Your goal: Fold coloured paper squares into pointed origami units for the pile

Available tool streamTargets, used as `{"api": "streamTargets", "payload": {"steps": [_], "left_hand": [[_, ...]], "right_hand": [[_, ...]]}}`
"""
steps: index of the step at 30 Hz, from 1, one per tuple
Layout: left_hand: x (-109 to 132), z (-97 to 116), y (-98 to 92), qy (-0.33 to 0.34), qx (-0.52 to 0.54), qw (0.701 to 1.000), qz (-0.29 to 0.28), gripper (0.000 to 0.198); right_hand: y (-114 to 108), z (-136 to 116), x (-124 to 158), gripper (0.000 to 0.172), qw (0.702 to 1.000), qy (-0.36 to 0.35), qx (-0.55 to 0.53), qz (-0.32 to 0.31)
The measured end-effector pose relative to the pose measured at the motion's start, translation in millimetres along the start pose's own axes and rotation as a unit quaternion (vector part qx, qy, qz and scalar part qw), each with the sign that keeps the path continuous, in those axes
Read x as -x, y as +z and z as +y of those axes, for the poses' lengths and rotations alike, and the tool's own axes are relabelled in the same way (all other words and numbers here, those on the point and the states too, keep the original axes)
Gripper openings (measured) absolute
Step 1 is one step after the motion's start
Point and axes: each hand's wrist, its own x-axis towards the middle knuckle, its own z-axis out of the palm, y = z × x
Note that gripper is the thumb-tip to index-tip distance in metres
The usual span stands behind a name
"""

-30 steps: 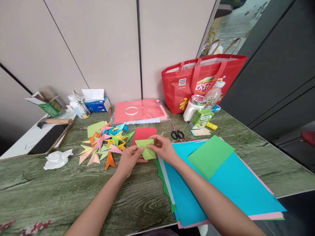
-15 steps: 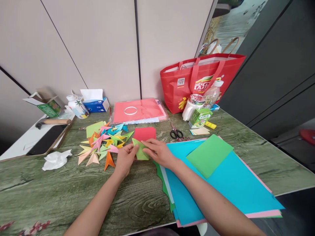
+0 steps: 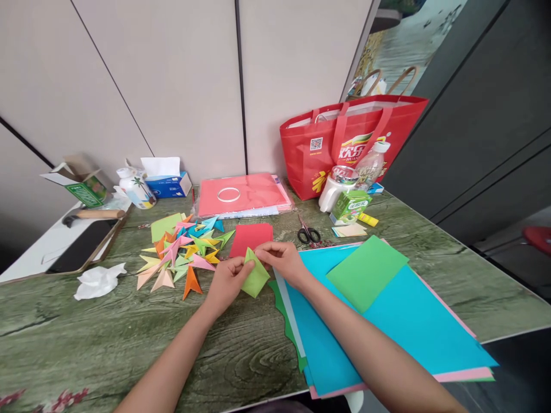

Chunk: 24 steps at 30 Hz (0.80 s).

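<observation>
A light green folded paper [image 3: 257, 281] is held up in front of me, a point at its top and creases across its face. My left hand [image 3: 226, 284] grips its left side between thumb and fingers. At the paper's upper right edge my right hand [image 3: 286, 263] is closed in a pinch, its fingertips partly hidden. Just behind the paper lies a stack of red paper squares [image 3: 253, 236]. To the left of my hands spreads a pile of colourful folded paper pieces [image 3: 181, 252], with an orange piece [image 3: 191, 282] at its near edge.
Large blue sheets [image 3: 387, 344] lie under my right forearm, a green sheet [image 3: 367, 272] on top. Scissors [image 3: 309, 234], a green carton [image 3: 350, 207], a white mug [image 3: 333, 192] and a red bag [image 3: 318, 166] stand or lie behind. Crumpled tissue [image 3: 100, 281] is at left.
The light green paper has shifted right and towards me, tilting off the red stack. My right hand has gone from lying across it to pinching at its upper edge.
</observation>
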Motion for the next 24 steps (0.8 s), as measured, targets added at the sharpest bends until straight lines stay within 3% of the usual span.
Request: {"api": "streamTargets", "payload": {"steps": [4, 8, 12, 14, 17, 19, 24], "left_hand": [[3.2, 5.5, 4.7, 0.006, -0.032, 0.999, -0.014, 0.027], [4.7, 5.6, 7.4, 0.04, -0.094, 0.995, -0.006, 0.026], [6.6, 1.4, 11.0, 0.081, -0.16, 0.984, 0.006, 0.027], [7.2, 0.7, 12.0, 0.089, -0.172, 0.981, 0.017, 0.029], [6.2, 2.6, 9.9, 0.058, -0.137, 0.988, 0.032, 0.029], [4.4, 4.5, 6.3, 0.023, -0.088, 0.995, 0.046, 0.027], [1.2, 7.5, -0.6, 0.01, -0.024, 0.998, 0.058, 0.026]], "right_hand": [[0.4, 0.4, -0.3, 0.025, 1.0, 0.021, 0.001, 0.003], [2.6, -3.0, 3.3, 0.016, 0.993, -0.028, 0.107, 0.027], [8.0, -3.7, 10.3, 0.015, 0.944, -0.133, 0.285, 0.101], [10.0, -3.3, 11.7, 0.015, 0.929, -0.153, 0.314, 0.118], [8.0, -3.7, 8.3, 0.017, 0.966, -0.102, 0.221, 0.09], [3.5, -4.6, 4.2, 0.027, 0.996, -0.013, 0.091, 0.019], [-3.8, -4.9, 0.4, 0.028, 0.994, 0.054, -0.06, -0.073]]}}
